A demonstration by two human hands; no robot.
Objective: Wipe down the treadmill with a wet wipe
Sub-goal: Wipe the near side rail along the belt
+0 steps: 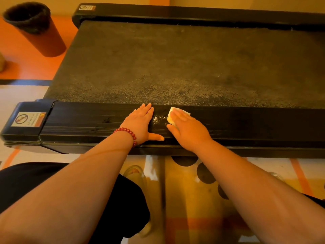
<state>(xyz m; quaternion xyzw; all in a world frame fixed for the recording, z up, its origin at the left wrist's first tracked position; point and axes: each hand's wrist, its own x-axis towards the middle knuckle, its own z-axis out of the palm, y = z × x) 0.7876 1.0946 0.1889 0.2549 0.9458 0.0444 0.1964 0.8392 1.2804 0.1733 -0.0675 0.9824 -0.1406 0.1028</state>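
A flat black treadmill lies across the view, with a dusty grey belt between two black side rails. On the near rail my right hand presses a folded white wet wipe flat under straight fingers; only the wipe's left edge and far corner show. My left hand, with a red bead bracelet at the wrist, rests flat on the same rail just left of the wipe, thumb spread along the rail's front edge. A speckled damp patch lies between the two hands.
A tall brown bin with a dark liner stands on the orange floor at the far left. A warning sticker marks the rail's left end cap. My dark-clothed knees and a slipper are below, over a patterned floor.
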